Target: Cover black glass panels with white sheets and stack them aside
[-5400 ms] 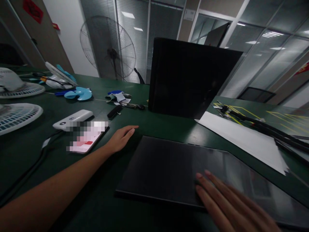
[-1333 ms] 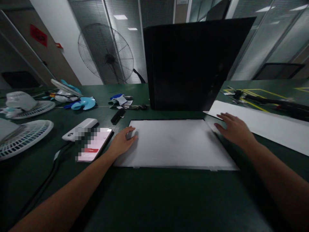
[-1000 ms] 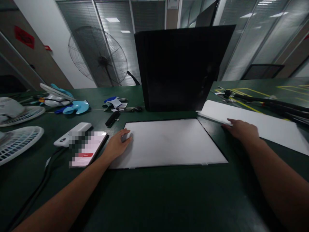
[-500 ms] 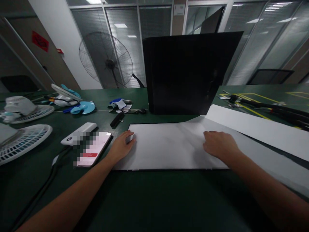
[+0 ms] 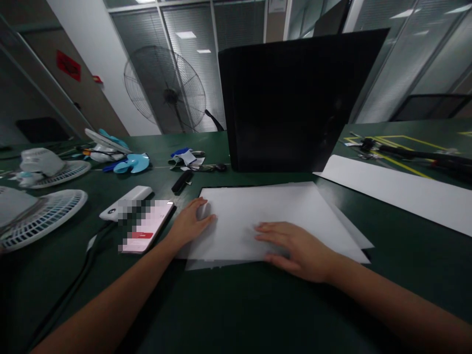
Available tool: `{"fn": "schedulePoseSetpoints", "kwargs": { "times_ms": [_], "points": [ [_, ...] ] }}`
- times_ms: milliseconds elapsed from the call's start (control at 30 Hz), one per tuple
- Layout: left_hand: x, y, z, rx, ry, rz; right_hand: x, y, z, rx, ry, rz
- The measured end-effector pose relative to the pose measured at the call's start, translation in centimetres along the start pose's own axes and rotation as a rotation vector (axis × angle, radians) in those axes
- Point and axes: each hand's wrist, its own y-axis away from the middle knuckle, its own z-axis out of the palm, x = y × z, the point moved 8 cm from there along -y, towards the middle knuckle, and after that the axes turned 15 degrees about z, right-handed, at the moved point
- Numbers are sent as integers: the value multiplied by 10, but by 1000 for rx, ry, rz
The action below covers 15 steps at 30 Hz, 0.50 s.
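Note:
Thin white sheets (image 5: 236, 211) lie stacked and slightly skewed on a flat panel whose dark border shows at the back edge and right corner. One translucent sheet overhangs the panel's front edge. My left hand (image 5: 190, 222) rests at the left edge of the stack, thumb and fingers apart. Over the front middle of the sheets is my right hand (image 5: 300, 250), its fingers stretched out and a little blurred; whether it touches the top sheet I cannot tell. A large black panel (image 5: 291, 108) stands upright behind the stack.
Left of the stack are a phone (image 5: 149, 228), a white device (image 5: 125, 202) with a cable and white fan parts (image 5: 47, 216). A small black object (image 5: 182, 182) lies behind them. On the right are a long white sheet (image 5: 398, 191) and dark rods (image 5: 416, 152).
My right hand has moved left and nearer, and its fingers have opened out. The sheet that stretched far to the right now lies over the panel. My left hand has barely moved.

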Motion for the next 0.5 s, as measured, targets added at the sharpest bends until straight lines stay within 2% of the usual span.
{"fn": "schedulePoseSetpoints", "kwargs": {
  "times_ms": [33, 100, 167, 233, 300, 367, 433, 500],
  "points": [
    [0, 0, 0, -5, -1, 1, 18, -2, -11, 76, 0, 50],
    [0, 0, 1, -14, 7, 6, 71, -1, -40, 266, 62, 216],
    [1, 0, 0, -12, 9, 10, 137, 13, -70, 435, 207, 426],
    [0, 0, -1, 2, 8, 13, 202, 34, -94, 521, 365, 608],
    [0, -1, -2, 19, 13, 16, 264, 58, -104, 480, 424, 809],
    [-1, -1, -2, 19, 22, 18, 310, 79, -104, 404, 412, 999],
    [-1, -1, -1, 2, 31, 12, 333, 91, -100, 338, 380, 1115],
    [-1, 0, -1, -14, 48, -2, 338, 96, -98, 303, 369, 1179]
  ]
}}
